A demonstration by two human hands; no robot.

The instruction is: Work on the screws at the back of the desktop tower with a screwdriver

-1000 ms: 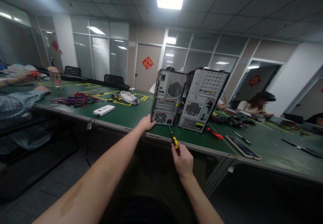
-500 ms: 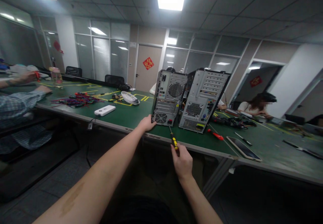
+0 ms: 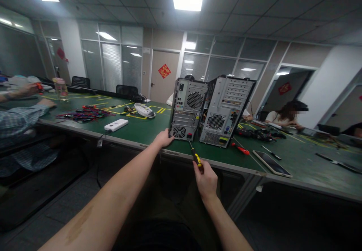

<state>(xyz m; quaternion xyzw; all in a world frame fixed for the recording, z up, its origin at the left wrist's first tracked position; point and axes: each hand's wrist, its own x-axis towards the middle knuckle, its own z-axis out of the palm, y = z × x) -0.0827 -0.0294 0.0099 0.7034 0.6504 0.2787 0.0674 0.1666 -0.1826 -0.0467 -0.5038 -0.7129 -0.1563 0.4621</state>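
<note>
Two computer towers stand upright with their back panels facing me. At the lower left corner of the left computer tower [image 3: 185,115], my left hand [image 3: 163,139] grips the side, its fingertips partly hidden behind the case. My right hand [image 3: 206,178] is closed round the handle of a black and yellow screwdriver [image 3: 196,157]. Its shaft points up at the bottom edge of the left tower, below the red and black socket; whether the tip touches a screw is too small to tell. The second computer tower [image 3: 223,124] leans slightly beside it on the right.
The green table [image 3: 141,133] holds a white power bank-like device [image 3: 116,125], a heap of coloured wires [image 3: 85,114] and a white oval frame [image 3: 144,110]. On the right lie a red screwdriver [image 3: 240,148] and a phone [image 3: 272,163]. Other people sit at both sides.
The view has shifted slightly. My right hand and the screwdriver's handle have tilted a little to the right; my left hand stays on the tower's corner.
</note>
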